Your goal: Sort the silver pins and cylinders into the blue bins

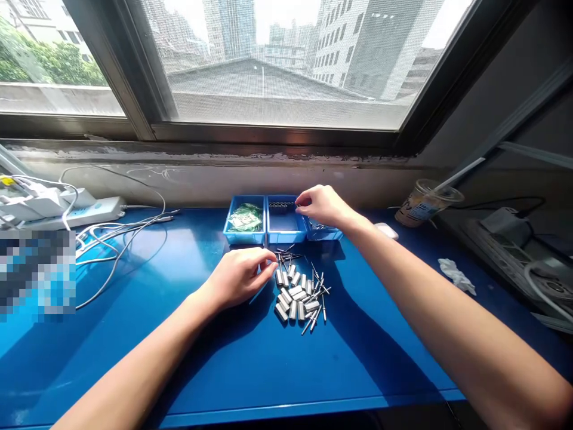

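My right hand (326,206) reaches over the blue middle bin (286,237), its thumb and forefinger pinched at the right end of a row of small silver pieces (281,205) along the back. Whatever sits between those fingertips is too small to make out. Lower left, my left hand (244,275) is closed in a pinch beside the loose metal parts; what it holds is unclear. Short silver long nuts (296,292) lie heaped on the blue table, with blind rivets (324,313) scattered around them. More rivets (286,255) lie close to my left fingertips.
Green-and-white packets (246,218) fill the left bin. The right bin (324,235), partly hidden by my right hand, contains thin metal parts. Cables (120,239) and a power strip (98,209) lie left. A cup with a straw (425,203) and crumpled tissue (456,276) are right.
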`<state>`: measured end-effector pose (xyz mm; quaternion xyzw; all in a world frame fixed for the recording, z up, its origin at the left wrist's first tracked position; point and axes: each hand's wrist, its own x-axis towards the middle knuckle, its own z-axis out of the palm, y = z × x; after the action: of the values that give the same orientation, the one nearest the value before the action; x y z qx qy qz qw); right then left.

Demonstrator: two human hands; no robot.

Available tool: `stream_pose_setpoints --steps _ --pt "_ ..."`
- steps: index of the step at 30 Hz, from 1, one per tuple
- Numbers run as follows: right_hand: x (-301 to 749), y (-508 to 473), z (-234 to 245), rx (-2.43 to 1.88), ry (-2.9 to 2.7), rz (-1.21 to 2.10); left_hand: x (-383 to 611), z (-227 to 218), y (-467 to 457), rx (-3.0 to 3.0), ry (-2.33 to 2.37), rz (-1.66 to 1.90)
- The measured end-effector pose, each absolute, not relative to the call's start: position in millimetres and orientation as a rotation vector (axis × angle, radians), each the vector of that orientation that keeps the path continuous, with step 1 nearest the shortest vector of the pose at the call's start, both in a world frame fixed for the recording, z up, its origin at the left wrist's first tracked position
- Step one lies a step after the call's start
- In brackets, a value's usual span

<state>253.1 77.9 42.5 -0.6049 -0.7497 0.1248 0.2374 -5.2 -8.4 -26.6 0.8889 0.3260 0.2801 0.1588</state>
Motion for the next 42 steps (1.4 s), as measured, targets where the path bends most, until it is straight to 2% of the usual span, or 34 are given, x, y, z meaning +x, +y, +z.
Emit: stream_pose_setpoints --steps 8,42 --pt "228.8 94.6 32.1 -1.929 -2.178 -0.033 -6.7 -25.3 -7.8 2.535 0.947 0.808" --pt "219.2 107.2 22.5 -2.058 -2.248 -0.139 -8.8 -25.7 -5.7 2.497 0.983 0.772"
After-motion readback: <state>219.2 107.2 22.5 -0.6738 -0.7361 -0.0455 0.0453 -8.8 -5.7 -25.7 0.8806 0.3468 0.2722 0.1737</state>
